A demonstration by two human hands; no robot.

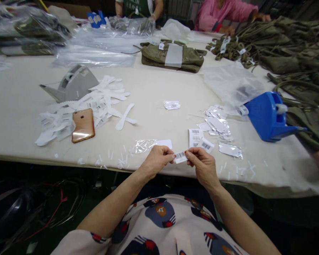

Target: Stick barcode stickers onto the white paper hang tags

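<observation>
Between my two hands, just above the table's front edge, a small white barcode label (180, 157) is stretched flat. My left hand (159, 160) pinches its left end, and my right hand (202, 164) pinches the other end. Right behind the right hand lie sheets of barcode stickers (195, 137). A hang tag in a clear sleeve (149, 145) rests beyond my left hand. Another sleeved tag (230, 150) is to the right, near a loose pile of tags (217, 122).
At left, a gold phone (83, 125) lies against white paper strips (103, 102) and a grey tape dispenser (77, 83). A blue tape dispenser (267, 115) stands at right. Farther back are a folded olive bag (172, 56), plastic bags (95, 47), olive goods (289, 42) and two people working.
</observation>
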